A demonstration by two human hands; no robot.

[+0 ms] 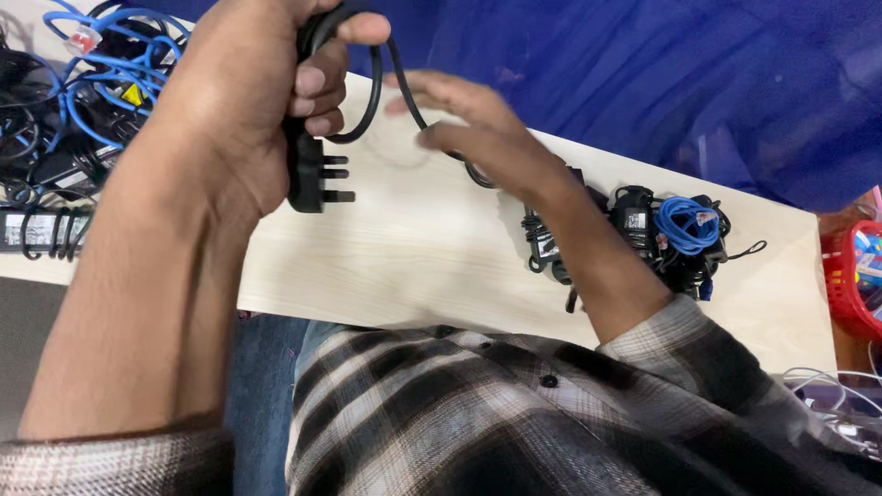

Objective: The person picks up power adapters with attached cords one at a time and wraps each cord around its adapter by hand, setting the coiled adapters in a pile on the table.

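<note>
1. Nearest the camera, a plaid shirt (514, 413) in black, grey and white fills the bottom of the view, its cuffs ending at both forearms.
2. The left hand (248, 101) is raised above the counter's (423, 248) left part, closed in a fist around a black power cable (375, 87). The thumb presses on a gathered loop of cable at the top of the fist.
3. A black three-pin plug (312, 174) hangs below that fist, its pins pointing right, level with the counter's near-left area.
4. The right hand (478, 129) is over the middle of the counter, blurred, fingers stretched out towards the left and mostly open. The cable runs from the left fist in a curve to this hand and passes under it; whether the fingers grip it cannot be told.
5. The counter is pale wood grain.
6. Towards the counter's right edge lies a bundle of black power adapters (634, 230) with wound leads, and a coiled blue network cable (684, 225) rests on top.
7. At the counter's far-left corner sits a tangle of blue and black cables (83, 83).
8. Past the right edge stands a red basket (845, 276).
9. Beyond the far edge hangs blue fabric (643, 73).
</note>
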